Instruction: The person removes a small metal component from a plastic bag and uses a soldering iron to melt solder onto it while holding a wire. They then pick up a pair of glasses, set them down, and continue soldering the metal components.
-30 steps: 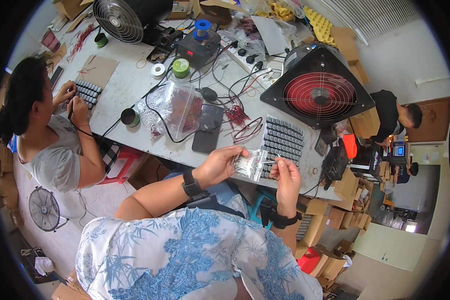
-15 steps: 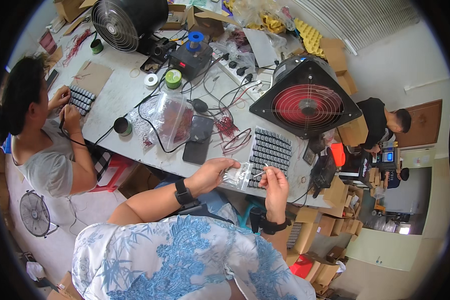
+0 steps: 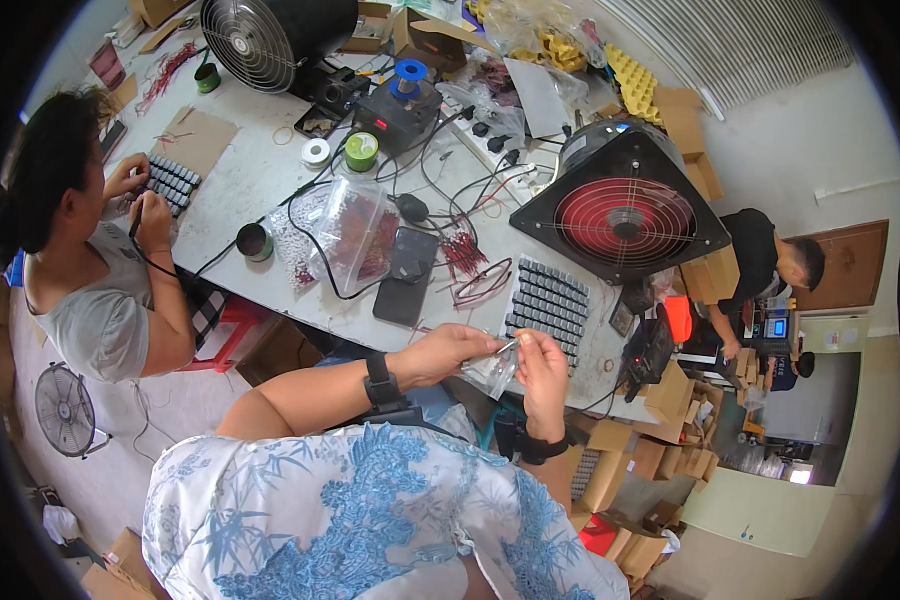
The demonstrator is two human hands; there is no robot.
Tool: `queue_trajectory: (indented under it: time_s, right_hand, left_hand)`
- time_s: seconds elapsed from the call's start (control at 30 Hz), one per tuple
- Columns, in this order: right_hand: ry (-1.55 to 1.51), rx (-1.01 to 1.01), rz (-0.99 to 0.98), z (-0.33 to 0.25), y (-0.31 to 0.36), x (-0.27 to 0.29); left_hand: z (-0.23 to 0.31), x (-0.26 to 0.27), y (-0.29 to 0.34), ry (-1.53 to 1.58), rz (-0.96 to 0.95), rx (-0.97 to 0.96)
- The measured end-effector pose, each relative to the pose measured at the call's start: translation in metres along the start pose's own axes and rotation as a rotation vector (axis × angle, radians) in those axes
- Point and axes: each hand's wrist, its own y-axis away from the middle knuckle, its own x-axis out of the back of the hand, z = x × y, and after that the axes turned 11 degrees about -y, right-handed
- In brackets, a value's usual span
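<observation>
Both my hands meet in front of the table's near edge. My left hand (image 3: 442, 354) is closed on the top of a small clear plastic bag (image 3: 492, 378), which hangs down between the hands with small pale pieces in it. My right hand (image 3: 543, 372) pinches a thin, shiny metal rod (image 3: 507, 347), whose far end reaches the left fingertips. The rod's exact kind is too small to tell. Just beyond my right hand, a block of small grey and black parts (image 3: 550, 300) stands in rows on the white table (image 3: 470, 255).
A large square fan (image 3: 625, 215) stands beyond the rows. Bags of red wires (image 3: 355, 230), a dark flat box (image 3: 402, 280), a soldering station (image 3: 395, 115) and tangled cables lie left of it. A co-worker (image 3: 100, 250) works at left. Cartons (image 3: 610, 455) stand at right.
My hands have come together, and the rod in my right hand has moved left to the left fingertips. The bag now hangs lower between them. The view has shifted slightly.
</observation>
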Motion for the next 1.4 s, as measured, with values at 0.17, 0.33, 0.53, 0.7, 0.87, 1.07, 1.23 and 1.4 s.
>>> queue_trajectory:
  time_s: [0.17, 0.33, 0.53, 0.7, 0.87, 1.07, 1.23, 1.4]
  right_hand:
    - [0.062, 0.012, 0.019, 0.002, -0.002, -0.005]
    - [0.129, -0.007, 0.018, 0.004, -0.008, -0.007]
    - [0.208, 0.036, 0.039, 0.006, -0.012, -0.011]
    - [0.295, 0.152, 0.021, 0.0, -0.006, -0.017]
    - [0.355, 0.298, -0.007, 0.0, 0.004, -0.018]
    - [0.467, 0.291, -0.048, 0.004, 0.003, -0.011]
    - [0.279, 0.269, 0.089, 0.015, -0.024, 0.014]
    - [0.386, 0.135, 0.152, 0.044, -0.047, 0.046]
  left_hand:
    - [-0.006, 0.005, -0.004, -0.022, 0.014, -0.003]
    - [-0.009, 0.01, -0.007, -0.078, 0.011, -0.016]
    - [0.003, 0.011, -0.002, -0.177, 0.027, 0.025]
    - [-0.002, 0.015, -0.007, -0.124, 0.014, -0.036]
    - [0.003, 0.018, -0.001, 0.131, -0.052, -0.044]
    - [-0.005, 0.024, -0.01, 0.16, -0.044, -0.073]
    - [-0.011, 0.039, -0.009, 0.15, 0.036, -0.075]
    - [-0.009, 0.075, 0.014, 0.016, 0.242, -0.18]
